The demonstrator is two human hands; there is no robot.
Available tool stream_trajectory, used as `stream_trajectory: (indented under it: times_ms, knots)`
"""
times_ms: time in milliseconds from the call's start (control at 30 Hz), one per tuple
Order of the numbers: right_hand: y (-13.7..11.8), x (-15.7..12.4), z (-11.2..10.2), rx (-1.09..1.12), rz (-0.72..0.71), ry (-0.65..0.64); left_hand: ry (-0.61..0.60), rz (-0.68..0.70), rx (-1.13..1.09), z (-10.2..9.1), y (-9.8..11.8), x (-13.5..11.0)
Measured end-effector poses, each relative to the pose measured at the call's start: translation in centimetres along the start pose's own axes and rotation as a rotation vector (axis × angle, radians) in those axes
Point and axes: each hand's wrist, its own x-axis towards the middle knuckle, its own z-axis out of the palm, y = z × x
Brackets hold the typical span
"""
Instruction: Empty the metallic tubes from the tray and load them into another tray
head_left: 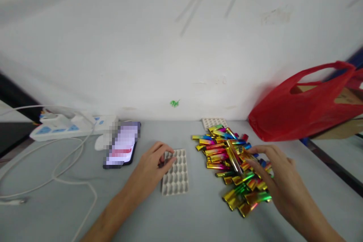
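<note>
Glossy gold-and-rainbow metallic tubes (pixel 233 157) lie heaped at right, axes mixed, beneath the nearer right hand (pixel 279 172), half-curled; left hand (pixel 155 162), also bent, overlaps the pale rectangular moulded tray (pixel 176 177), long axis near-to-far. Grips: cannot tell.

No legible lettering, brand or number anywhere, the phone screen (pixel 122 140) a pixelated blur.

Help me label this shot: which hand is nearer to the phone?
Left. The left hand is just right of the phone, at the pale compartmented tray; the right hand is much farther right, at the pile of shiny colourful pieces.
</note>
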Motion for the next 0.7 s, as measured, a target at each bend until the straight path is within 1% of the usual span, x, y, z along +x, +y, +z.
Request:
stream_trajectory:
  times_ms: [67, 100, 200, 333, 467, 567, 633, 700]
  knots:
    - [2.2, 0.3, 0.0, -0.004, -0.053, -0.044, 0.000, -0.003, -0.002, 0.0, 0.0, 0.0]
    - [3.0, 0.4, 0.2, -0.001, -0.088, -0.044, 0.001, -0.004, -0.004, 0.0, 0.1, 0.0]
    - [4.3, 1.0, 0.9, -0.005, -0.181, -0.009, 0.010, -0.005, -0.006, -0.1, 0.1, 0.2]
    - [5.5, 2.1, 1.2, 0.002, -0.273, -0.027, 0.009, -0.004, -0.007, -0.1, 0.1, 0.2]
    - [6.4, 2.8, 1.6, 0.006, -0.280, -0.076, 0.008, -0.007, 0.000, -0.1, 0.1, 0.1]
    - [6.7, 2.7, 1.8, 0.016, -0.289, -0.125, 0.002, -0.009, -0.004, -0.2, 0.1, 0.1]
    - [6.7, 2.5, 1.4, 0.045, -0.300, -0.123, -0.003, -0.009, -0.008, -0.2, 0.1, 0.1]
    - [6.3, 2.4, 0.5, 0.082, -0.278, -0.125, -0.006, -0.011, -0.008, -0.2, 0.1, 0.1]
